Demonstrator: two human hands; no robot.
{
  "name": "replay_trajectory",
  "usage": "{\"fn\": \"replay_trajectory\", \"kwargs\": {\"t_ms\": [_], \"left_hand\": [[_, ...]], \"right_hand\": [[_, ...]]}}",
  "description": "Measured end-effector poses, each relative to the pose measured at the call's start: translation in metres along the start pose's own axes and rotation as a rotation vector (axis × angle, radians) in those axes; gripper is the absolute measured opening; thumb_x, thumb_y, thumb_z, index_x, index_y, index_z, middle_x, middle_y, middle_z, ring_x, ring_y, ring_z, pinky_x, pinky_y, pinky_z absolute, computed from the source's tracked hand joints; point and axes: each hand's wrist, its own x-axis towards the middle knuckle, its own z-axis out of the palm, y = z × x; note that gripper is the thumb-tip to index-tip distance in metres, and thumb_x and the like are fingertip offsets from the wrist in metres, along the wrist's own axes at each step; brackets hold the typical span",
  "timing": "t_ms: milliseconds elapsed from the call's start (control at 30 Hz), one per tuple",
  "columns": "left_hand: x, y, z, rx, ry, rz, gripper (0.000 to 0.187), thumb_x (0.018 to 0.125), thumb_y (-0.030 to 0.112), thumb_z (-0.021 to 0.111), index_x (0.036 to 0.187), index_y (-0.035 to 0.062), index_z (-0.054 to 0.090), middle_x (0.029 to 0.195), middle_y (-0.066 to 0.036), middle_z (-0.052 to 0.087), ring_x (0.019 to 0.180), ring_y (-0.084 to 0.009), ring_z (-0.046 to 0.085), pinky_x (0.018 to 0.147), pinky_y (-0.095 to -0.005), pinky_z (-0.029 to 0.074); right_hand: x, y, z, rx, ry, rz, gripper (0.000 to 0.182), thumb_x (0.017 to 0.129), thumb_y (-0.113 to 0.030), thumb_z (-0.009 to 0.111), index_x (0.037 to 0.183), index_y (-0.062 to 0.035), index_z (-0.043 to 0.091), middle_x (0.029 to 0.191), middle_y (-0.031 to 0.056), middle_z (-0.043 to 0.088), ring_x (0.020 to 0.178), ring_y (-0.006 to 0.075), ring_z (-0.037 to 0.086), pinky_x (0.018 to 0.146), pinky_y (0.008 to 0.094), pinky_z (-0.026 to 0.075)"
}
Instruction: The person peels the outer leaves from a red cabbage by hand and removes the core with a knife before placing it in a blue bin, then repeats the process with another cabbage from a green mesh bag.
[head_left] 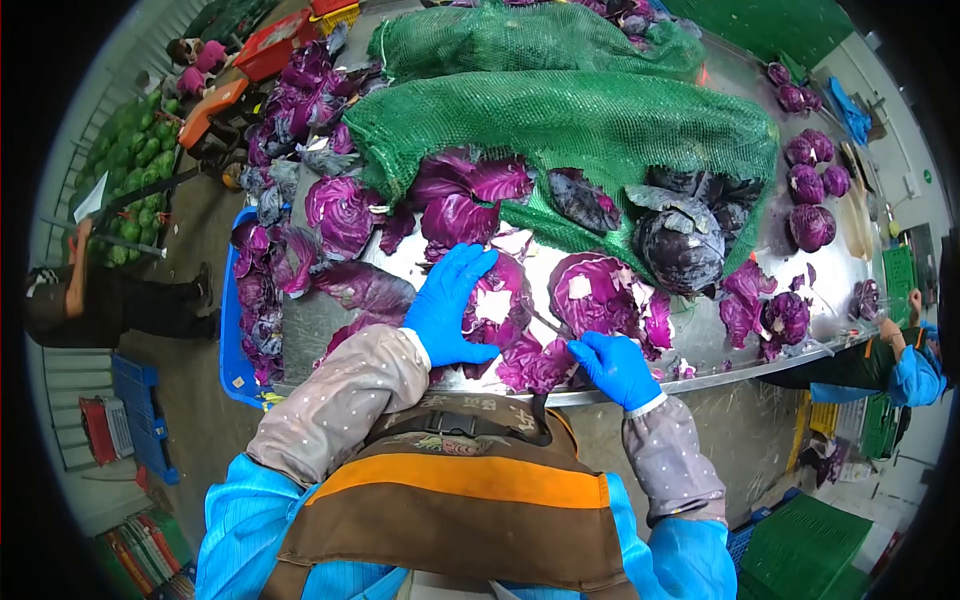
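Note:
My left hand (452,308), in a blue glove, cups the left side of a red cabbage (497,305) with a pale cut stem, thumb toward me. My right hand (614,370), also gloved, is closed at the table's near edge. From it a thin knife blade (543,319) points up and left toward the cabbage; the handle is hidden in my fingers. Just right of the blade lies another red cabbage (598,300) with a pale cut patch. A loose purple leaf (535,365) lies between my hands.
Green mesh sacks (570,120) lie across the metal table (335,342), one open around a dark cabbage (680,245). A blue crate (233,360) of leaves stands left. Several trimmed cabbages (812,228) sit right. People stand at left (120,300) and right (915,365).

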Motion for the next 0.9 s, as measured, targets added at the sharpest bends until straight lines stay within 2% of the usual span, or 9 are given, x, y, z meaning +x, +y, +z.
{"fn": "replay_trajectory", "kwargs": {"t_ms": [133, 333, 433, 633, 733, 833, 900], "left_hand": [[-0.001, -0.001, 0.0, -0.004, 0.001, 0.0, 0.114, 0.054, 0.042, 0.086, 0.147, 0.0127, 0.027, 0.146, -0.02, 0.031, 0.137, -0.0417, 0.025, 0.113, -0.0501, 0.025], [0.0, 0.0, 0.0, 0.006, -0.001, 0.001, 0.114, 0.054, 0.045, 0.085, 0.147, 0.0129, 0.027, 0.146, -0.019, 0.03, 0.136, -0.041, 0.026, 0.113, -0.0496, 0.025], [0.0, -0.001, 0.0, -0.013, 0.01, 0.0, 0.112, 0.055, 0.043, 0.085, 0.147, 0.0116, 0.03, 0.146, -0.019, 0.031, 0.137, -0.0405, 0.026, 0.113, -0.0498, 0.025], [0.0, 0.0, 0.0, 0.005, 0.009, 0.007, 0.113, 0.055, 0.044, 0.085, 0.147, 0.0125, 0.028, 0.146, -0.019, 0.031, 0.137, -0.0409, 0.026, 0.113, -0.0501, 0.025], [-0.001, -0.001, 0.001, 0.0, 0.011, -0.018, 0.115, 0.054, 0.045, 0.085, 0.148, 0.0134, 0.026, 0.147, -0.02, 0.03, 0.136, -0.0421, 0.025, 0.113, -0.0503, 0.025], [-0.002, -0.001, 0.003, -0.025, 0.039, -0.053, 0.115, 0.054, 0.044, 0.085, 0.148, 0.013, 0.026, 0.146, -0.022, 0.03, 0.136, -0.0427, 0.026, 0.113, -0.0504, 0.025], [-0.001, 0.002, 0.003, -0.014, 0.061, -0.07, 0.115, 0.054, 0.044, 0.085, 0.148, 0.0128, 0.026, 0.145, -0.023, 0.031, 0.136, -0.043, 0.026, 0.113, -0.0503, 0.025]], "right_hand": [[0.009, -0.009, -0.022, -0.127, -0.119, -0.029, 0.049, 0.09, -0.056, 0.051, 0.078, -0.0106, 0.066, 0.066, 0.0168, 0.062, 0.063, 0.038, 0.062, 0.054, 0.048, 0.046], [0.025, -0.014, -0.053, -0.312, -0.238, -0.091, 0.052, 0.09, -0.057, 0.049, 0.076, -0.0095, 0.065, 0.066, 0.017, 0.062, 0.065, 0.0388, 0.062, 0.056, 0.0486, 0.047], [0.03, -0.012, -0.057, -0.338, -0.228, -0.142, 0.053, 0.09, -0.057, 0.049, 0.075, -0.0094, 0.065, 0.066, 0.0171, 0.062, 0.066, 0.0388, 0.062, 0.057, 0.0481, 0.048], [0.04, -0.007, -0.058, -0.305, -0.323, -0.116, 0.056, 0.091, -0.059, 0.046, 0.074, -0.0083, 0.065, 0.066, 0.0174, 0.062, 0.066, 0.039, 0.062, 0.058, 0.0475, 0.048], [0.044, -0.002, -0.052, -0.292, -0.274, -0.089, 0.058, 0.091, -0.059, 0.046, 0.075, -0.007, 0.066, 0.067, 0.0186, 0.062, 0.067, 0.0398, 0.062, 0.059, 0.0476, 0.048], [0.031, -0.002, -0.028, -0.18, -0.087, 0.029, 0.057, 0.093, -0.056, 0.047, 0.076, -0.0049, 0.066, 0.068, 0.021, 0.062, 0.068, 0.0395, 0.063, 0.058, 0.0461, 0.048], [0.02, 0.007, 0.012, 0.122, 0.203, 0.004, 0.057, 0.094, -0.054, 0.046, 0.075, -0.0034, 0.065, 0.064, 0.0217, 0.059, 0.062, 0.0361, 0.062, 0.056, 0.0448, 0.047]]}}
